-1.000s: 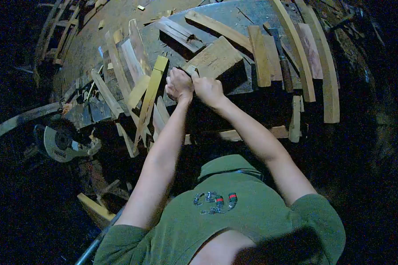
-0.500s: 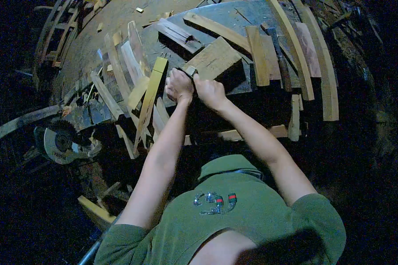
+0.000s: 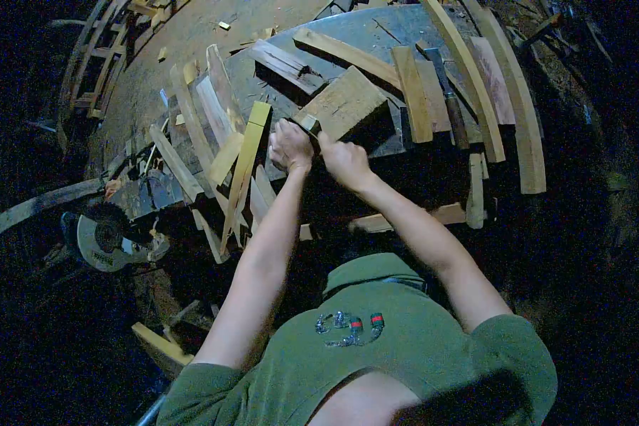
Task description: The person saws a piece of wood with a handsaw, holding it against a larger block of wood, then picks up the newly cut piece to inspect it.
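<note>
Both my hands are closed near the front left corner of a thick wooden block [image 3: 348,99] on the workbench. Between them a small pale piece [image 3: 309,123] with a dark edge shows at the block's corner. My left hand [image 3: 290,147] is curled, and what its fingers hold is hidden. My right hand [image 3: 344,162] is closed with its thumb up against the dark edge of the small piece. A yellowish wooden strip [image 3: 250,163] slants just left of my left hand.
Behind the block lie a grey split piece [image 3: 285,64] and a long board [image 3: 348,53]. A chisel-like tool [image 3: 447,92] and curved boards [image 3: 515,99] are at the right. A circular saw [image 3: 105,238] sits at the lower left, near more wood strips [image 3: 174,160].
The bench and its objects appear slightly lower in the view. Both hands stay at the block's corner, and the small piece between them looks slightly turned.
</note>
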The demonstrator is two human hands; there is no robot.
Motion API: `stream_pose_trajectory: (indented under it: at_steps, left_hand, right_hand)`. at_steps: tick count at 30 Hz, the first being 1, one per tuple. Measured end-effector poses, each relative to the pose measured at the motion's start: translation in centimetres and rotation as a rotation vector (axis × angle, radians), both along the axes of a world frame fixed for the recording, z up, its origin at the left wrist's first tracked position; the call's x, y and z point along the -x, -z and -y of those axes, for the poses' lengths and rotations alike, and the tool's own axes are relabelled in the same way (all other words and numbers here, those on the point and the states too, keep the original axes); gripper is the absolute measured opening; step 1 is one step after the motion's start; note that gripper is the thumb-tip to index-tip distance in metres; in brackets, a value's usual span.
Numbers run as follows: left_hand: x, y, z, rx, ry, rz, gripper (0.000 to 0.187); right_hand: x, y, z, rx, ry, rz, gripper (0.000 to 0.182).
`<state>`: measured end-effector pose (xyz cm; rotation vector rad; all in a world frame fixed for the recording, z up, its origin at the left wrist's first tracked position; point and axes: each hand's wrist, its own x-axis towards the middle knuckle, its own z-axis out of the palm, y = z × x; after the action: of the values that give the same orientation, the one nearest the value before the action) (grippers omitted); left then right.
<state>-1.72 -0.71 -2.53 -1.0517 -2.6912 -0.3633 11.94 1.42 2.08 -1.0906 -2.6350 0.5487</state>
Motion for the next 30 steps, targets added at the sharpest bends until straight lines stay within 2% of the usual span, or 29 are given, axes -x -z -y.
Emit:
stream_pose_trajectory:
  at_steps: [3,6,7,9,12,15,16,18,25,28,30]
  left_hand:
    - [0.0,-0.6,-0.3,0.016,-0.015,-0.001,0.019]
    - [-0.2,-1.0,-0.1,0.049,0.030,-0.049,0.017]
    - [-0.2,-0.8,-0.1,0.049,0.034,-0.052,0.017]
    - [-0.2,-0.7,0.0,-0.016,0.059,-0.042,0.017]
    - [-0.2,-0.8,-0.1,0.019,0.023,-0.009,0.018]
    - [0.3,0.6,-0.1,-0.127,0.073,-0.067,0.018]
    - [-0.8,-1.7,-0.3,0.042,-0.001,-0.014,0.019]
    - [-0.8,-2.3,-0.4,0.059,-0.013,-0.009,0.019]
    - [-0.4,-0.8,-0.3,-0.022,0.024,-0.045,0.019]
    - [-0.3,-0.8,-0.2,0.047,-0.001,-0.019,0.019]
    - [-0.2,-0.6,-0.3,0.069,-0.016,-0.035,0.018]
  right_hand:
    - [-5.3,-1.0,1.9,0.058,-0.013,0.047,0.016]
    - [-5.8,-1.2,2.3,0.073,-0.029,0.104,0.016]
    - [-4.8,-0.8,1.9,0.073,-0.025,0.101,0.016]
    - [-0.6,0.3,0.4,0.021,0.013,-0.069,0.019]
    - [2.6,0.6,-0.6,0.043,0.050,-0.048,0.020]
    - [-2.2,-1.7,0.4,0.068,-0.028,-0.005,0.014]
    - [-3.9,-1.7,1.2,0.071,-0.041,0.000,0.014]
    - [-6.4,-1.7,2.4,0.148,-0.059,0.132,0.015]
    - [-0.7,-0.8,0.5,0.041,0.013,-0.049,0.013]
    - [0.3,-0.4,0.2,0.060,0.018,-0.094,0.015]
    - [-1.8,-0.4,0.6,0.067,0.004,-0.067,0.014]
